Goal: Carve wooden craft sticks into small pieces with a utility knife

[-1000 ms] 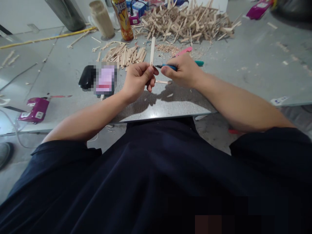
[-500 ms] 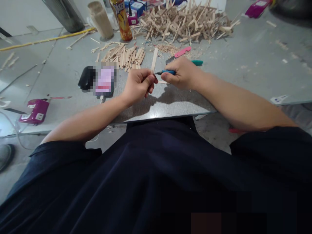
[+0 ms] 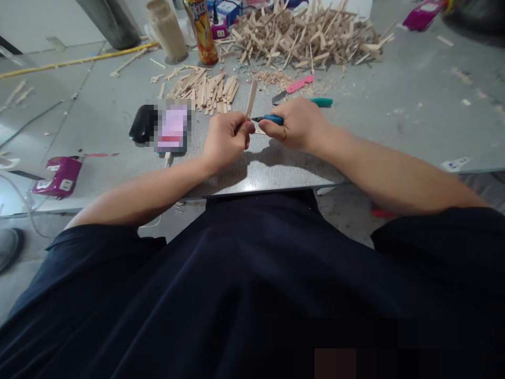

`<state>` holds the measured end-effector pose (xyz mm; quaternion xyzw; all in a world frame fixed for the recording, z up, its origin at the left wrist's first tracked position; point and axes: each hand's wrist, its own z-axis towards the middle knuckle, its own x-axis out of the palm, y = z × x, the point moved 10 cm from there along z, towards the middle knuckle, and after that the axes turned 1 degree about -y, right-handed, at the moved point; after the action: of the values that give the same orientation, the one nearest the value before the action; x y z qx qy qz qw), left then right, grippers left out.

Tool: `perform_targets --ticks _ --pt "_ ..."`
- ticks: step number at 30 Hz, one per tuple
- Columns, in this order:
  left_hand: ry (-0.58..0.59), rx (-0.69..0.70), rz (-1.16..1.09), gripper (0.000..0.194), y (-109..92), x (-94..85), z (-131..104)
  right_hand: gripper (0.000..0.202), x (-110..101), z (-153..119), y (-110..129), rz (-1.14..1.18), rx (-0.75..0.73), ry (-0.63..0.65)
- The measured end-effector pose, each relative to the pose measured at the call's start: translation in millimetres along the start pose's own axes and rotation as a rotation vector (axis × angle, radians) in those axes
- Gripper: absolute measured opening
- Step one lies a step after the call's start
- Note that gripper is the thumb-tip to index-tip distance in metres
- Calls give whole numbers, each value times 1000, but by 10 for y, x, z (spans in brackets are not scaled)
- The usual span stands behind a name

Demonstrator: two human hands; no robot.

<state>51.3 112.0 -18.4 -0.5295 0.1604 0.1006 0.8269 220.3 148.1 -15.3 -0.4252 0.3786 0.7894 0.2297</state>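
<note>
Between the fingertips of my left hand (image 3: 229,136) a flat wooden craft stick (image 3: 252,97) is pinched, its long end pointing up and away from me. My right hand (image 3: 294,122) is closed around blue-handled pliers (image 3: 272,119). Their dark jaws reach to the stick close beside my left fingers; whether they bite into it I cannot tell. Part of another thin wooden piece (image 3: 260,132) shows on the table below the jaws. Just beyond my right hand lie a pink-handled knife (image 3: 300,84) and a green handle (image 3: 322,102), partly hidden by the hand.
Cut sticks (image 3: 213,89) lie beyond my left hand, near wood shavings (image 3: 274,79). Farther back are a large heap of sticks (image 3: 307,37), an orange bottle (image 3: 203,34) and a cloudy jar (image 3: 168,31). A phone (image 3: 173,126) and black case (image 3: 144,123) sit left.
The view has shifted slightly, moving the scene a little to the right. The stick is turned more edge-on, and my left fingers are curled tighter. Both hands keep their holds.
</note>
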Motion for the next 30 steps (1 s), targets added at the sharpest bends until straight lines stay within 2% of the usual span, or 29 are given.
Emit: perform_targets --ticks 9,14,19,22,25,30 --pt "-17 -66 -92 37 -51 -6 26 72 -197 36 81 -88 57 -120" --pt "-6 -100 -140 43 -47 0 66 72 -341 17 118 -84 87 -206" --pt "-31 -138 -152 41 -34 -7 97 56 -308 -6 169 46 44 -97" --pt "-56 -127 -172 35 -15 -23 101 53 -428 -12 139 45 68 -170" --pt "-44 -123 -193 34 16 -12 99 56 -497 2 115 46 59 -221" --pt "-36 -153 -180 33 17 -9 87 72 -368 50 57 68 46 -152"
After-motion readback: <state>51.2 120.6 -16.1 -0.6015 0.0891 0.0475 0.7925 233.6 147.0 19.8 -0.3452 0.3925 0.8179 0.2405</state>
